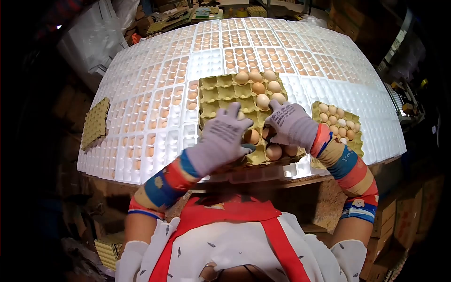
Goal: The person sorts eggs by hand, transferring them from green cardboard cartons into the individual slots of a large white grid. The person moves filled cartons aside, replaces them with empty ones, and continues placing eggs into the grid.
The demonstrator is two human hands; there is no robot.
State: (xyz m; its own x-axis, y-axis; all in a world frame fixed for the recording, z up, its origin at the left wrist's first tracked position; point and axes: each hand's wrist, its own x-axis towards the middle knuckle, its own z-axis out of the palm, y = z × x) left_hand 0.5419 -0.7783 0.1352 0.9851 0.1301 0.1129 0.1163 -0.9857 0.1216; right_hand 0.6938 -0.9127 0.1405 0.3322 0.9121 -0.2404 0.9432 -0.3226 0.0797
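Observation:
A yellow-green pulp egg tray (217, 94) lies in front of me on the white trays, with eggs mostly in its right half and bare cups at the left. My left hand (221, 134), in a grey glove, is over its left middle, fingers curled by a pale egg (241, 114) that shows between them; the palm side is hidden. A brown egg (252, 137) sits just right of its thumb. My right hand (292, 124), also gloved, bends its fingers around a partly hidden egg (268, 133) on the tray's right side. Below it rests another egg (274, 151).
White plastic trays (206, 63) cover the table, many holding eggs. A smaller-looking pulp tray with eggs (336, 123) lies at right, and a bare pulp tray (95, 123) at left. Cardboard boxes (408, 211) stand lower right; stacked pulp trays (109, 251) are lower left.

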